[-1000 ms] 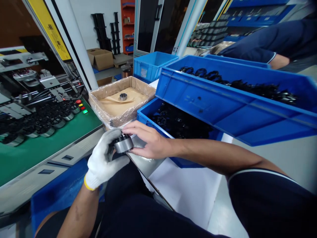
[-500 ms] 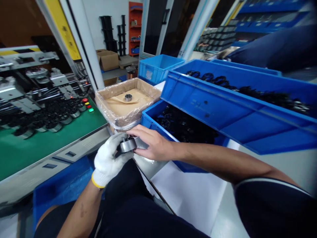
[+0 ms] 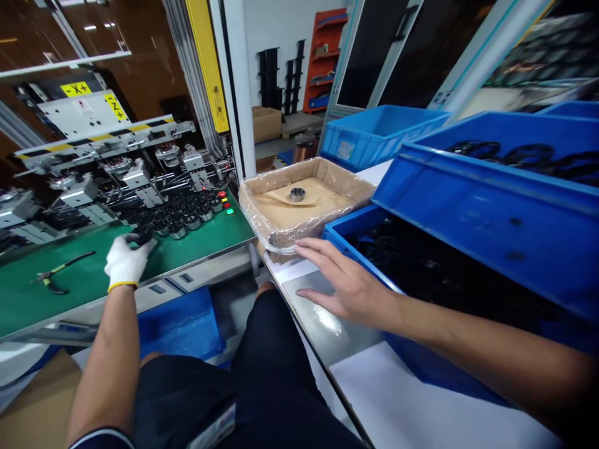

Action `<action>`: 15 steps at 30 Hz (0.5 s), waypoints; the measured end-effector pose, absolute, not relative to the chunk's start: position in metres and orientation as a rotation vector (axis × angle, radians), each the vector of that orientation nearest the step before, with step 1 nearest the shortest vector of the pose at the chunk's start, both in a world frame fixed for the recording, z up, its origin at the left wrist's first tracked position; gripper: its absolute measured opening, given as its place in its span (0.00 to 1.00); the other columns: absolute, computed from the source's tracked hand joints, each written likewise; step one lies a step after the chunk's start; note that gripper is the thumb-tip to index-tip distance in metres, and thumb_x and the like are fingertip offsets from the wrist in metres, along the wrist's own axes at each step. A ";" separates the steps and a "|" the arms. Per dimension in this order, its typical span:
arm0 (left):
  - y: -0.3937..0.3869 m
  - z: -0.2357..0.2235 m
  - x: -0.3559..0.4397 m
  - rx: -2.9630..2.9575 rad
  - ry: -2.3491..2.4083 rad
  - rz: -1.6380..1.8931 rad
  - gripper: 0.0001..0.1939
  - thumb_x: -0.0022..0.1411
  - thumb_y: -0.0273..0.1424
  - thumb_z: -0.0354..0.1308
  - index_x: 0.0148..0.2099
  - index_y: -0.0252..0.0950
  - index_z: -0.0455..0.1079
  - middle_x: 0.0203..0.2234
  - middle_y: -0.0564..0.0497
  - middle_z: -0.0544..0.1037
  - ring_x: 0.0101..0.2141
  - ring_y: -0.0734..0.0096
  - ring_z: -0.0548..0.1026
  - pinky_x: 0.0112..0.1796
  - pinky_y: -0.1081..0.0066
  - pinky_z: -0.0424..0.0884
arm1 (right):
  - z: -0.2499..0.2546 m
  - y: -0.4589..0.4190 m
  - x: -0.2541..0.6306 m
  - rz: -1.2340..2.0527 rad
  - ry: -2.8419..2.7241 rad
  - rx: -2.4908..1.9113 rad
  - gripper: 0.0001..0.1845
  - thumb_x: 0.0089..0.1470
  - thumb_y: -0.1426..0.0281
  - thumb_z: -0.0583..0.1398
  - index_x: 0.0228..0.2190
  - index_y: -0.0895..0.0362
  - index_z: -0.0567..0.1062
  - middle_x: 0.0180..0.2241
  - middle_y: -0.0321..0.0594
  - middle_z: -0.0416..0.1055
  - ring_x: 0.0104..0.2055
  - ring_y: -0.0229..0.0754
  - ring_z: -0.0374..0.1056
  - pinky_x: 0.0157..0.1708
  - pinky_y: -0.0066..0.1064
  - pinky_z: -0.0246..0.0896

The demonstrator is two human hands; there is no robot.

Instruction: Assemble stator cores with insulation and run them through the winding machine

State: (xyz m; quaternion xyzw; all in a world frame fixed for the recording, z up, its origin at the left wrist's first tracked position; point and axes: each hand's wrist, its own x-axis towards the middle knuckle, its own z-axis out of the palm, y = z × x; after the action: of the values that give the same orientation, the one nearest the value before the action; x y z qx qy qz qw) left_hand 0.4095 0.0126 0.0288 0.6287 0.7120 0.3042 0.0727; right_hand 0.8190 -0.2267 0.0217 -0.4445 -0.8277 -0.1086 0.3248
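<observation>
My left hand (image 3: 125, 259), in a white knitted glove with a yellow cuff, is at the green work surface on the left. Its fingers are closed round a black-topped stator core (image 3: 144, 236), mostly hidden, beside a cluster of similar stator cores (image 3: 178, 229) with metal sides. My right hand (image 3: 344, 280) is bare and empty, its fingers stretched out and apart. It hovers over a shiny metal plate (image 3: 322, 321), just in front of a plastic-lined tray (image 3: 262, 231). One stator core (image 3: 297, 194) lies on brown paper in that tray.
Cutting pliers (image 3: 63, 271) lie on the green surface (image 3: 224, 234), before a machine with several clamps (image 3: 140, 181). Lit buttons (image 3: 226, 204) stand at its right corner. Blue bins (image 3: 468, 218) of black parts are stacked on the right. Below is another blue bin (image 3: 187, 330).
My left hand has carried the stator core from in front of my right hand to the cluster on the green surface. My right hand has let go of it and opened. The view has turned left.
</observation>
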 end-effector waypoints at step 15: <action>0.025 0.112 0.636 2.688 1.571 0.678 0.37 0.63 0.51 0.57 0.68 0.39 0.65 0.66 0.31 0.68 0.59 0.21 0.72 0.50 0.31 0.72 | -0.002 -0.202 0.922 0.724 -2.169 -2.329 0.09 0.63 0.68 0.65 0.42 0.59 0.84 0.45 0.44 0.83 0.48 0.44 0.80 0.47 0.23 0.71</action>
State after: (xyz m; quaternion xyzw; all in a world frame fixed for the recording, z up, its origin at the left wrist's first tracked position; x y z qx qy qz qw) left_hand 0.6358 0.0250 0.1117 0.8434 0.4928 0.2128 -0.0224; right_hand 0.9222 -0.2019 -0.0017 -0.7123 -0.6632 0.2214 -0.0612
